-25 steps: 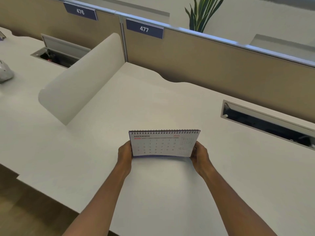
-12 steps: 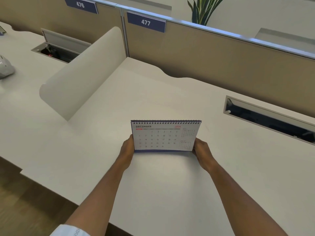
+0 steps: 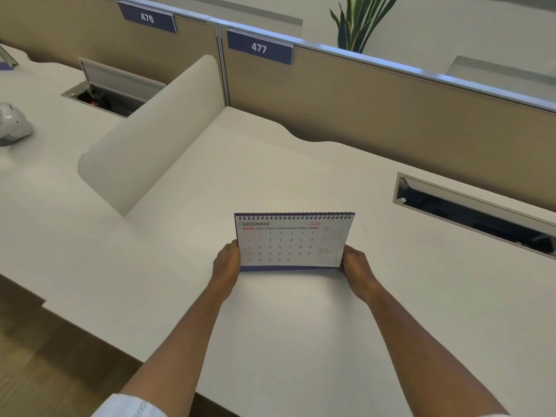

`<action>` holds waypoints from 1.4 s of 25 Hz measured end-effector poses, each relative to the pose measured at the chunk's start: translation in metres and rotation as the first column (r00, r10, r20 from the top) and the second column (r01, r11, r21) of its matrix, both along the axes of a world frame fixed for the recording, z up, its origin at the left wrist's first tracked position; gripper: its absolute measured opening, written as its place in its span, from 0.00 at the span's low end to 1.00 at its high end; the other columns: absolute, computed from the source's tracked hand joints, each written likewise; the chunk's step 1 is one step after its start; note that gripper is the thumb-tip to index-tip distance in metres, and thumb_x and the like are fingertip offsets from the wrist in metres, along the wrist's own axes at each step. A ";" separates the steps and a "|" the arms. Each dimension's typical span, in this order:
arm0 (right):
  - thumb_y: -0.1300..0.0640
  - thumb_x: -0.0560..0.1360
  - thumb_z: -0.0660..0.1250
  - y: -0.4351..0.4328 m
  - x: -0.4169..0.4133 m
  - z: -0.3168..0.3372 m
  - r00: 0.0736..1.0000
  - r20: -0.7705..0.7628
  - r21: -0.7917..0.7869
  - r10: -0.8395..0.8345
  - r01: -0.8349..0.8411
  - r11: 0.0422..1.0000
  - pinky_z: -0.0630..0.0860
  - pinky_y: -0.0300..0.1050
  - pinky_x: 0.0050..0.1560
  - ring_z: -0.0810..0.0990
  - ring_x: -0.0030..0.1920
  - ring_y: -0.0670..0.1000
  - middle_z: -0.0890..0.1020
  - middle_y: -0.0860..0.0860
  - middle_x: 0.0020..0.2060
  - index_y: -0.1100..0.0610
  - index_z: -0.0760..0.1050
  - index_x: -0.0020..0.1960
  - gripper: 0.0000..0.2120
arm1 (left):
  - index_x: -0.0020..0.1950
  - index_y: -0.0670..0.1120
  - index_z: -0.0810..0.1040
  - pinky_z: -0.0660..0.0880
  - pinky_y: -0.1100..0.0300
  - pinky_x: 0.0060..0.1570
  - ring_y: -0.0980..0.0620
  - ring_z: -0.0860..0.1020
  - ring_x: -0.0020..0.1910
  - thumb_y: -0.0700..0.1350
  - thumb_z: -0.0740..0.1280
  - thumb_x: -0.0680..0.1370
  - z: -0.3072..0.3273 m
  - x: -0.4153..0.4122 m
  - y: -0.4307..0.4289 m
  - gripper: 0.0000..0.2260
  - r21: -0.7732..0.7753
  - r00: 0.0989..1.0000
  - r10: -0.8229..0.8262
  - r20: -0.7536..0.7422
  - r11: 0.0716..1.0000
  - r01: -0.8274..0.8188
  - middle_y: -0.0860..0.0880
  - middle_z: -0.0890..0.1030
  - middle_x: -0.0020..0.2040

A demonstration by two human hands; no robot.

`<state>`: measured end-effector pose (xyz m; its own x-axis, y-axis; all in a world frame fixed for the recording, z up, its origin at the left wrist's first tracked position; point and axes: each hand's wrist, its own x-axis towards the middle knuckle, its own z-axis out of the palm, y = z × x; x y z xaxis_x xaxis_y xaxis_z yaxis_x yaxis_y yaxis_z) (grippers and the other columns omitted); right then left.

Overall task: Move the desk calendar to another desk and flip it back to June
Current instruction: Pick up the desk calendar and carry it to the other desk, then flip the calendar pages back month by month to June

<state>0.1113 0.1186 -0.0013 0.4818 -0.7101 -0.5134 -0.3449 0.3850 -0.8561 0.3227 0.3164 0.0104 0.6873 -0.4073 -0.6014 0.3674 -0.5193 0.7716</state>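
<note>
I see the desk calendar [image 3: 293,240] standing upright on the white desk [image 3: 301,341], in front of the partition tagged 477 [image 3: 259,47], its spiral binding on top and the December 2026 page facing me. My left hand [image 3: 226,265] clasps its lower left edge and my right hand [image 3: 355,266] clasps its lower right edge, so the calendar sits squarely between the two, held from both sides. Its blue base touches the desk, or lies just over it; I cannot tell which. A curved white divider [image 3: 150,139] stands well apart to the left.
</note>
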 end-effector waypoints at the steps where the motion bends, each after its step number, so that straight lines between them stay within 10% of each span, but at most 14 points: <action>1: 0.63 0.80 0.59 0.000 0.000 0.002 1.000 0.017 0.030 -0.012 0.012 0.999 0.83 0.48 0.55 0.86 0.56 0.54 0.89 0.54 0.53 0.56 0.85 0.58 0.17 | 0.59 0.44 0.80 0.76 0.40 0.67 0.40 0.81 0.61 0.53 0.55 0.83 -0.001 0.002 0.001 0.19 0.004 1.000 -0.007 -0.008 1.000 0.007 0.43 0.84 0.59; 8: 0.70 0.78 0.61 0.005 -0.014 0.008 0.936 0.137 0.188 -0.324 0.297 0.936 0.81 0.48 0.54 0.85 0.52 0.56 0.88 0.60 0.53 0.64 0.84 0.56 0.14 | 0.53 0.48 0.83 0.79 0.48 0.57 0.41 0.83 0.56 0.47 0.63 0.82 -0.003 -0.002 0.017 0.09 -0.001 0.973 0.101 0.206 0.995 -0.103 0.45 0.87 0.52; 16: 0.68 0.78 0.67 0.043 -0.027 0.009 0.866 0.088 0.018 -0.493 0.493 0.870 0.80 0.54 0.64 0.84 0.53 0.59 0.85 0.60 0.54 0.63 0.82 0.53 0.07 | 0.56 0.47 0.83 0.77 0.55 0.53 0.43 0.84 0.53 0.39 0.67 0.81 -0.001 -0.037 0.044 0.07 -0.079 0.932 0.229 0.280 0.973 -0.216 0.46 0.86 0.50; 25: 0.66 0.75 0.72 0.060 -0.030 0.018 0.936 0.011 -0.134 -0.352 0.350 0.927 0.81 0.55 0.62 0.86 0.54 0.58 0.87 0.56 0.52 0.57 0.84 0.52 0.08 | 0.50 0.48 0.85 0.81 0.57 0.54 0.64 0.82 0.42 0.42 0.76 0.76 0.010 -0.057 0.047 0.05 -0.074 0.920 0.230 0.316 0.973 -0.218 0.54 0.86 0.42; 35: 0.60 0.72 0.80 0.070 -0.031 0.026 0.916 0.049 -0.085 -0.399 0.402 0.912 0.83 0.50 0.57 0.85 0.49 0.57 0.87 0.58 0.49 0.61 0.83 0.50 0.10 | 0.40 0.49 0.85 0.83 0.45 0.52 0.45 0.85 0.39 0.52 0.82 0.70 0.008 -0.058 0.055 0.10 -0.156 0.930 0.317 0.187 0.944 -0.291 0.48 0.87 0.38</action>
<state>0.0807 0.1882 0.0247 0.1615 -0.8897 -0.4271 -0.1518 0.4053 -0.9015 0.2648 0.3714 0.0182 0.8935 -0.2208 -0.3910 0.3179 -0.3039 0.8981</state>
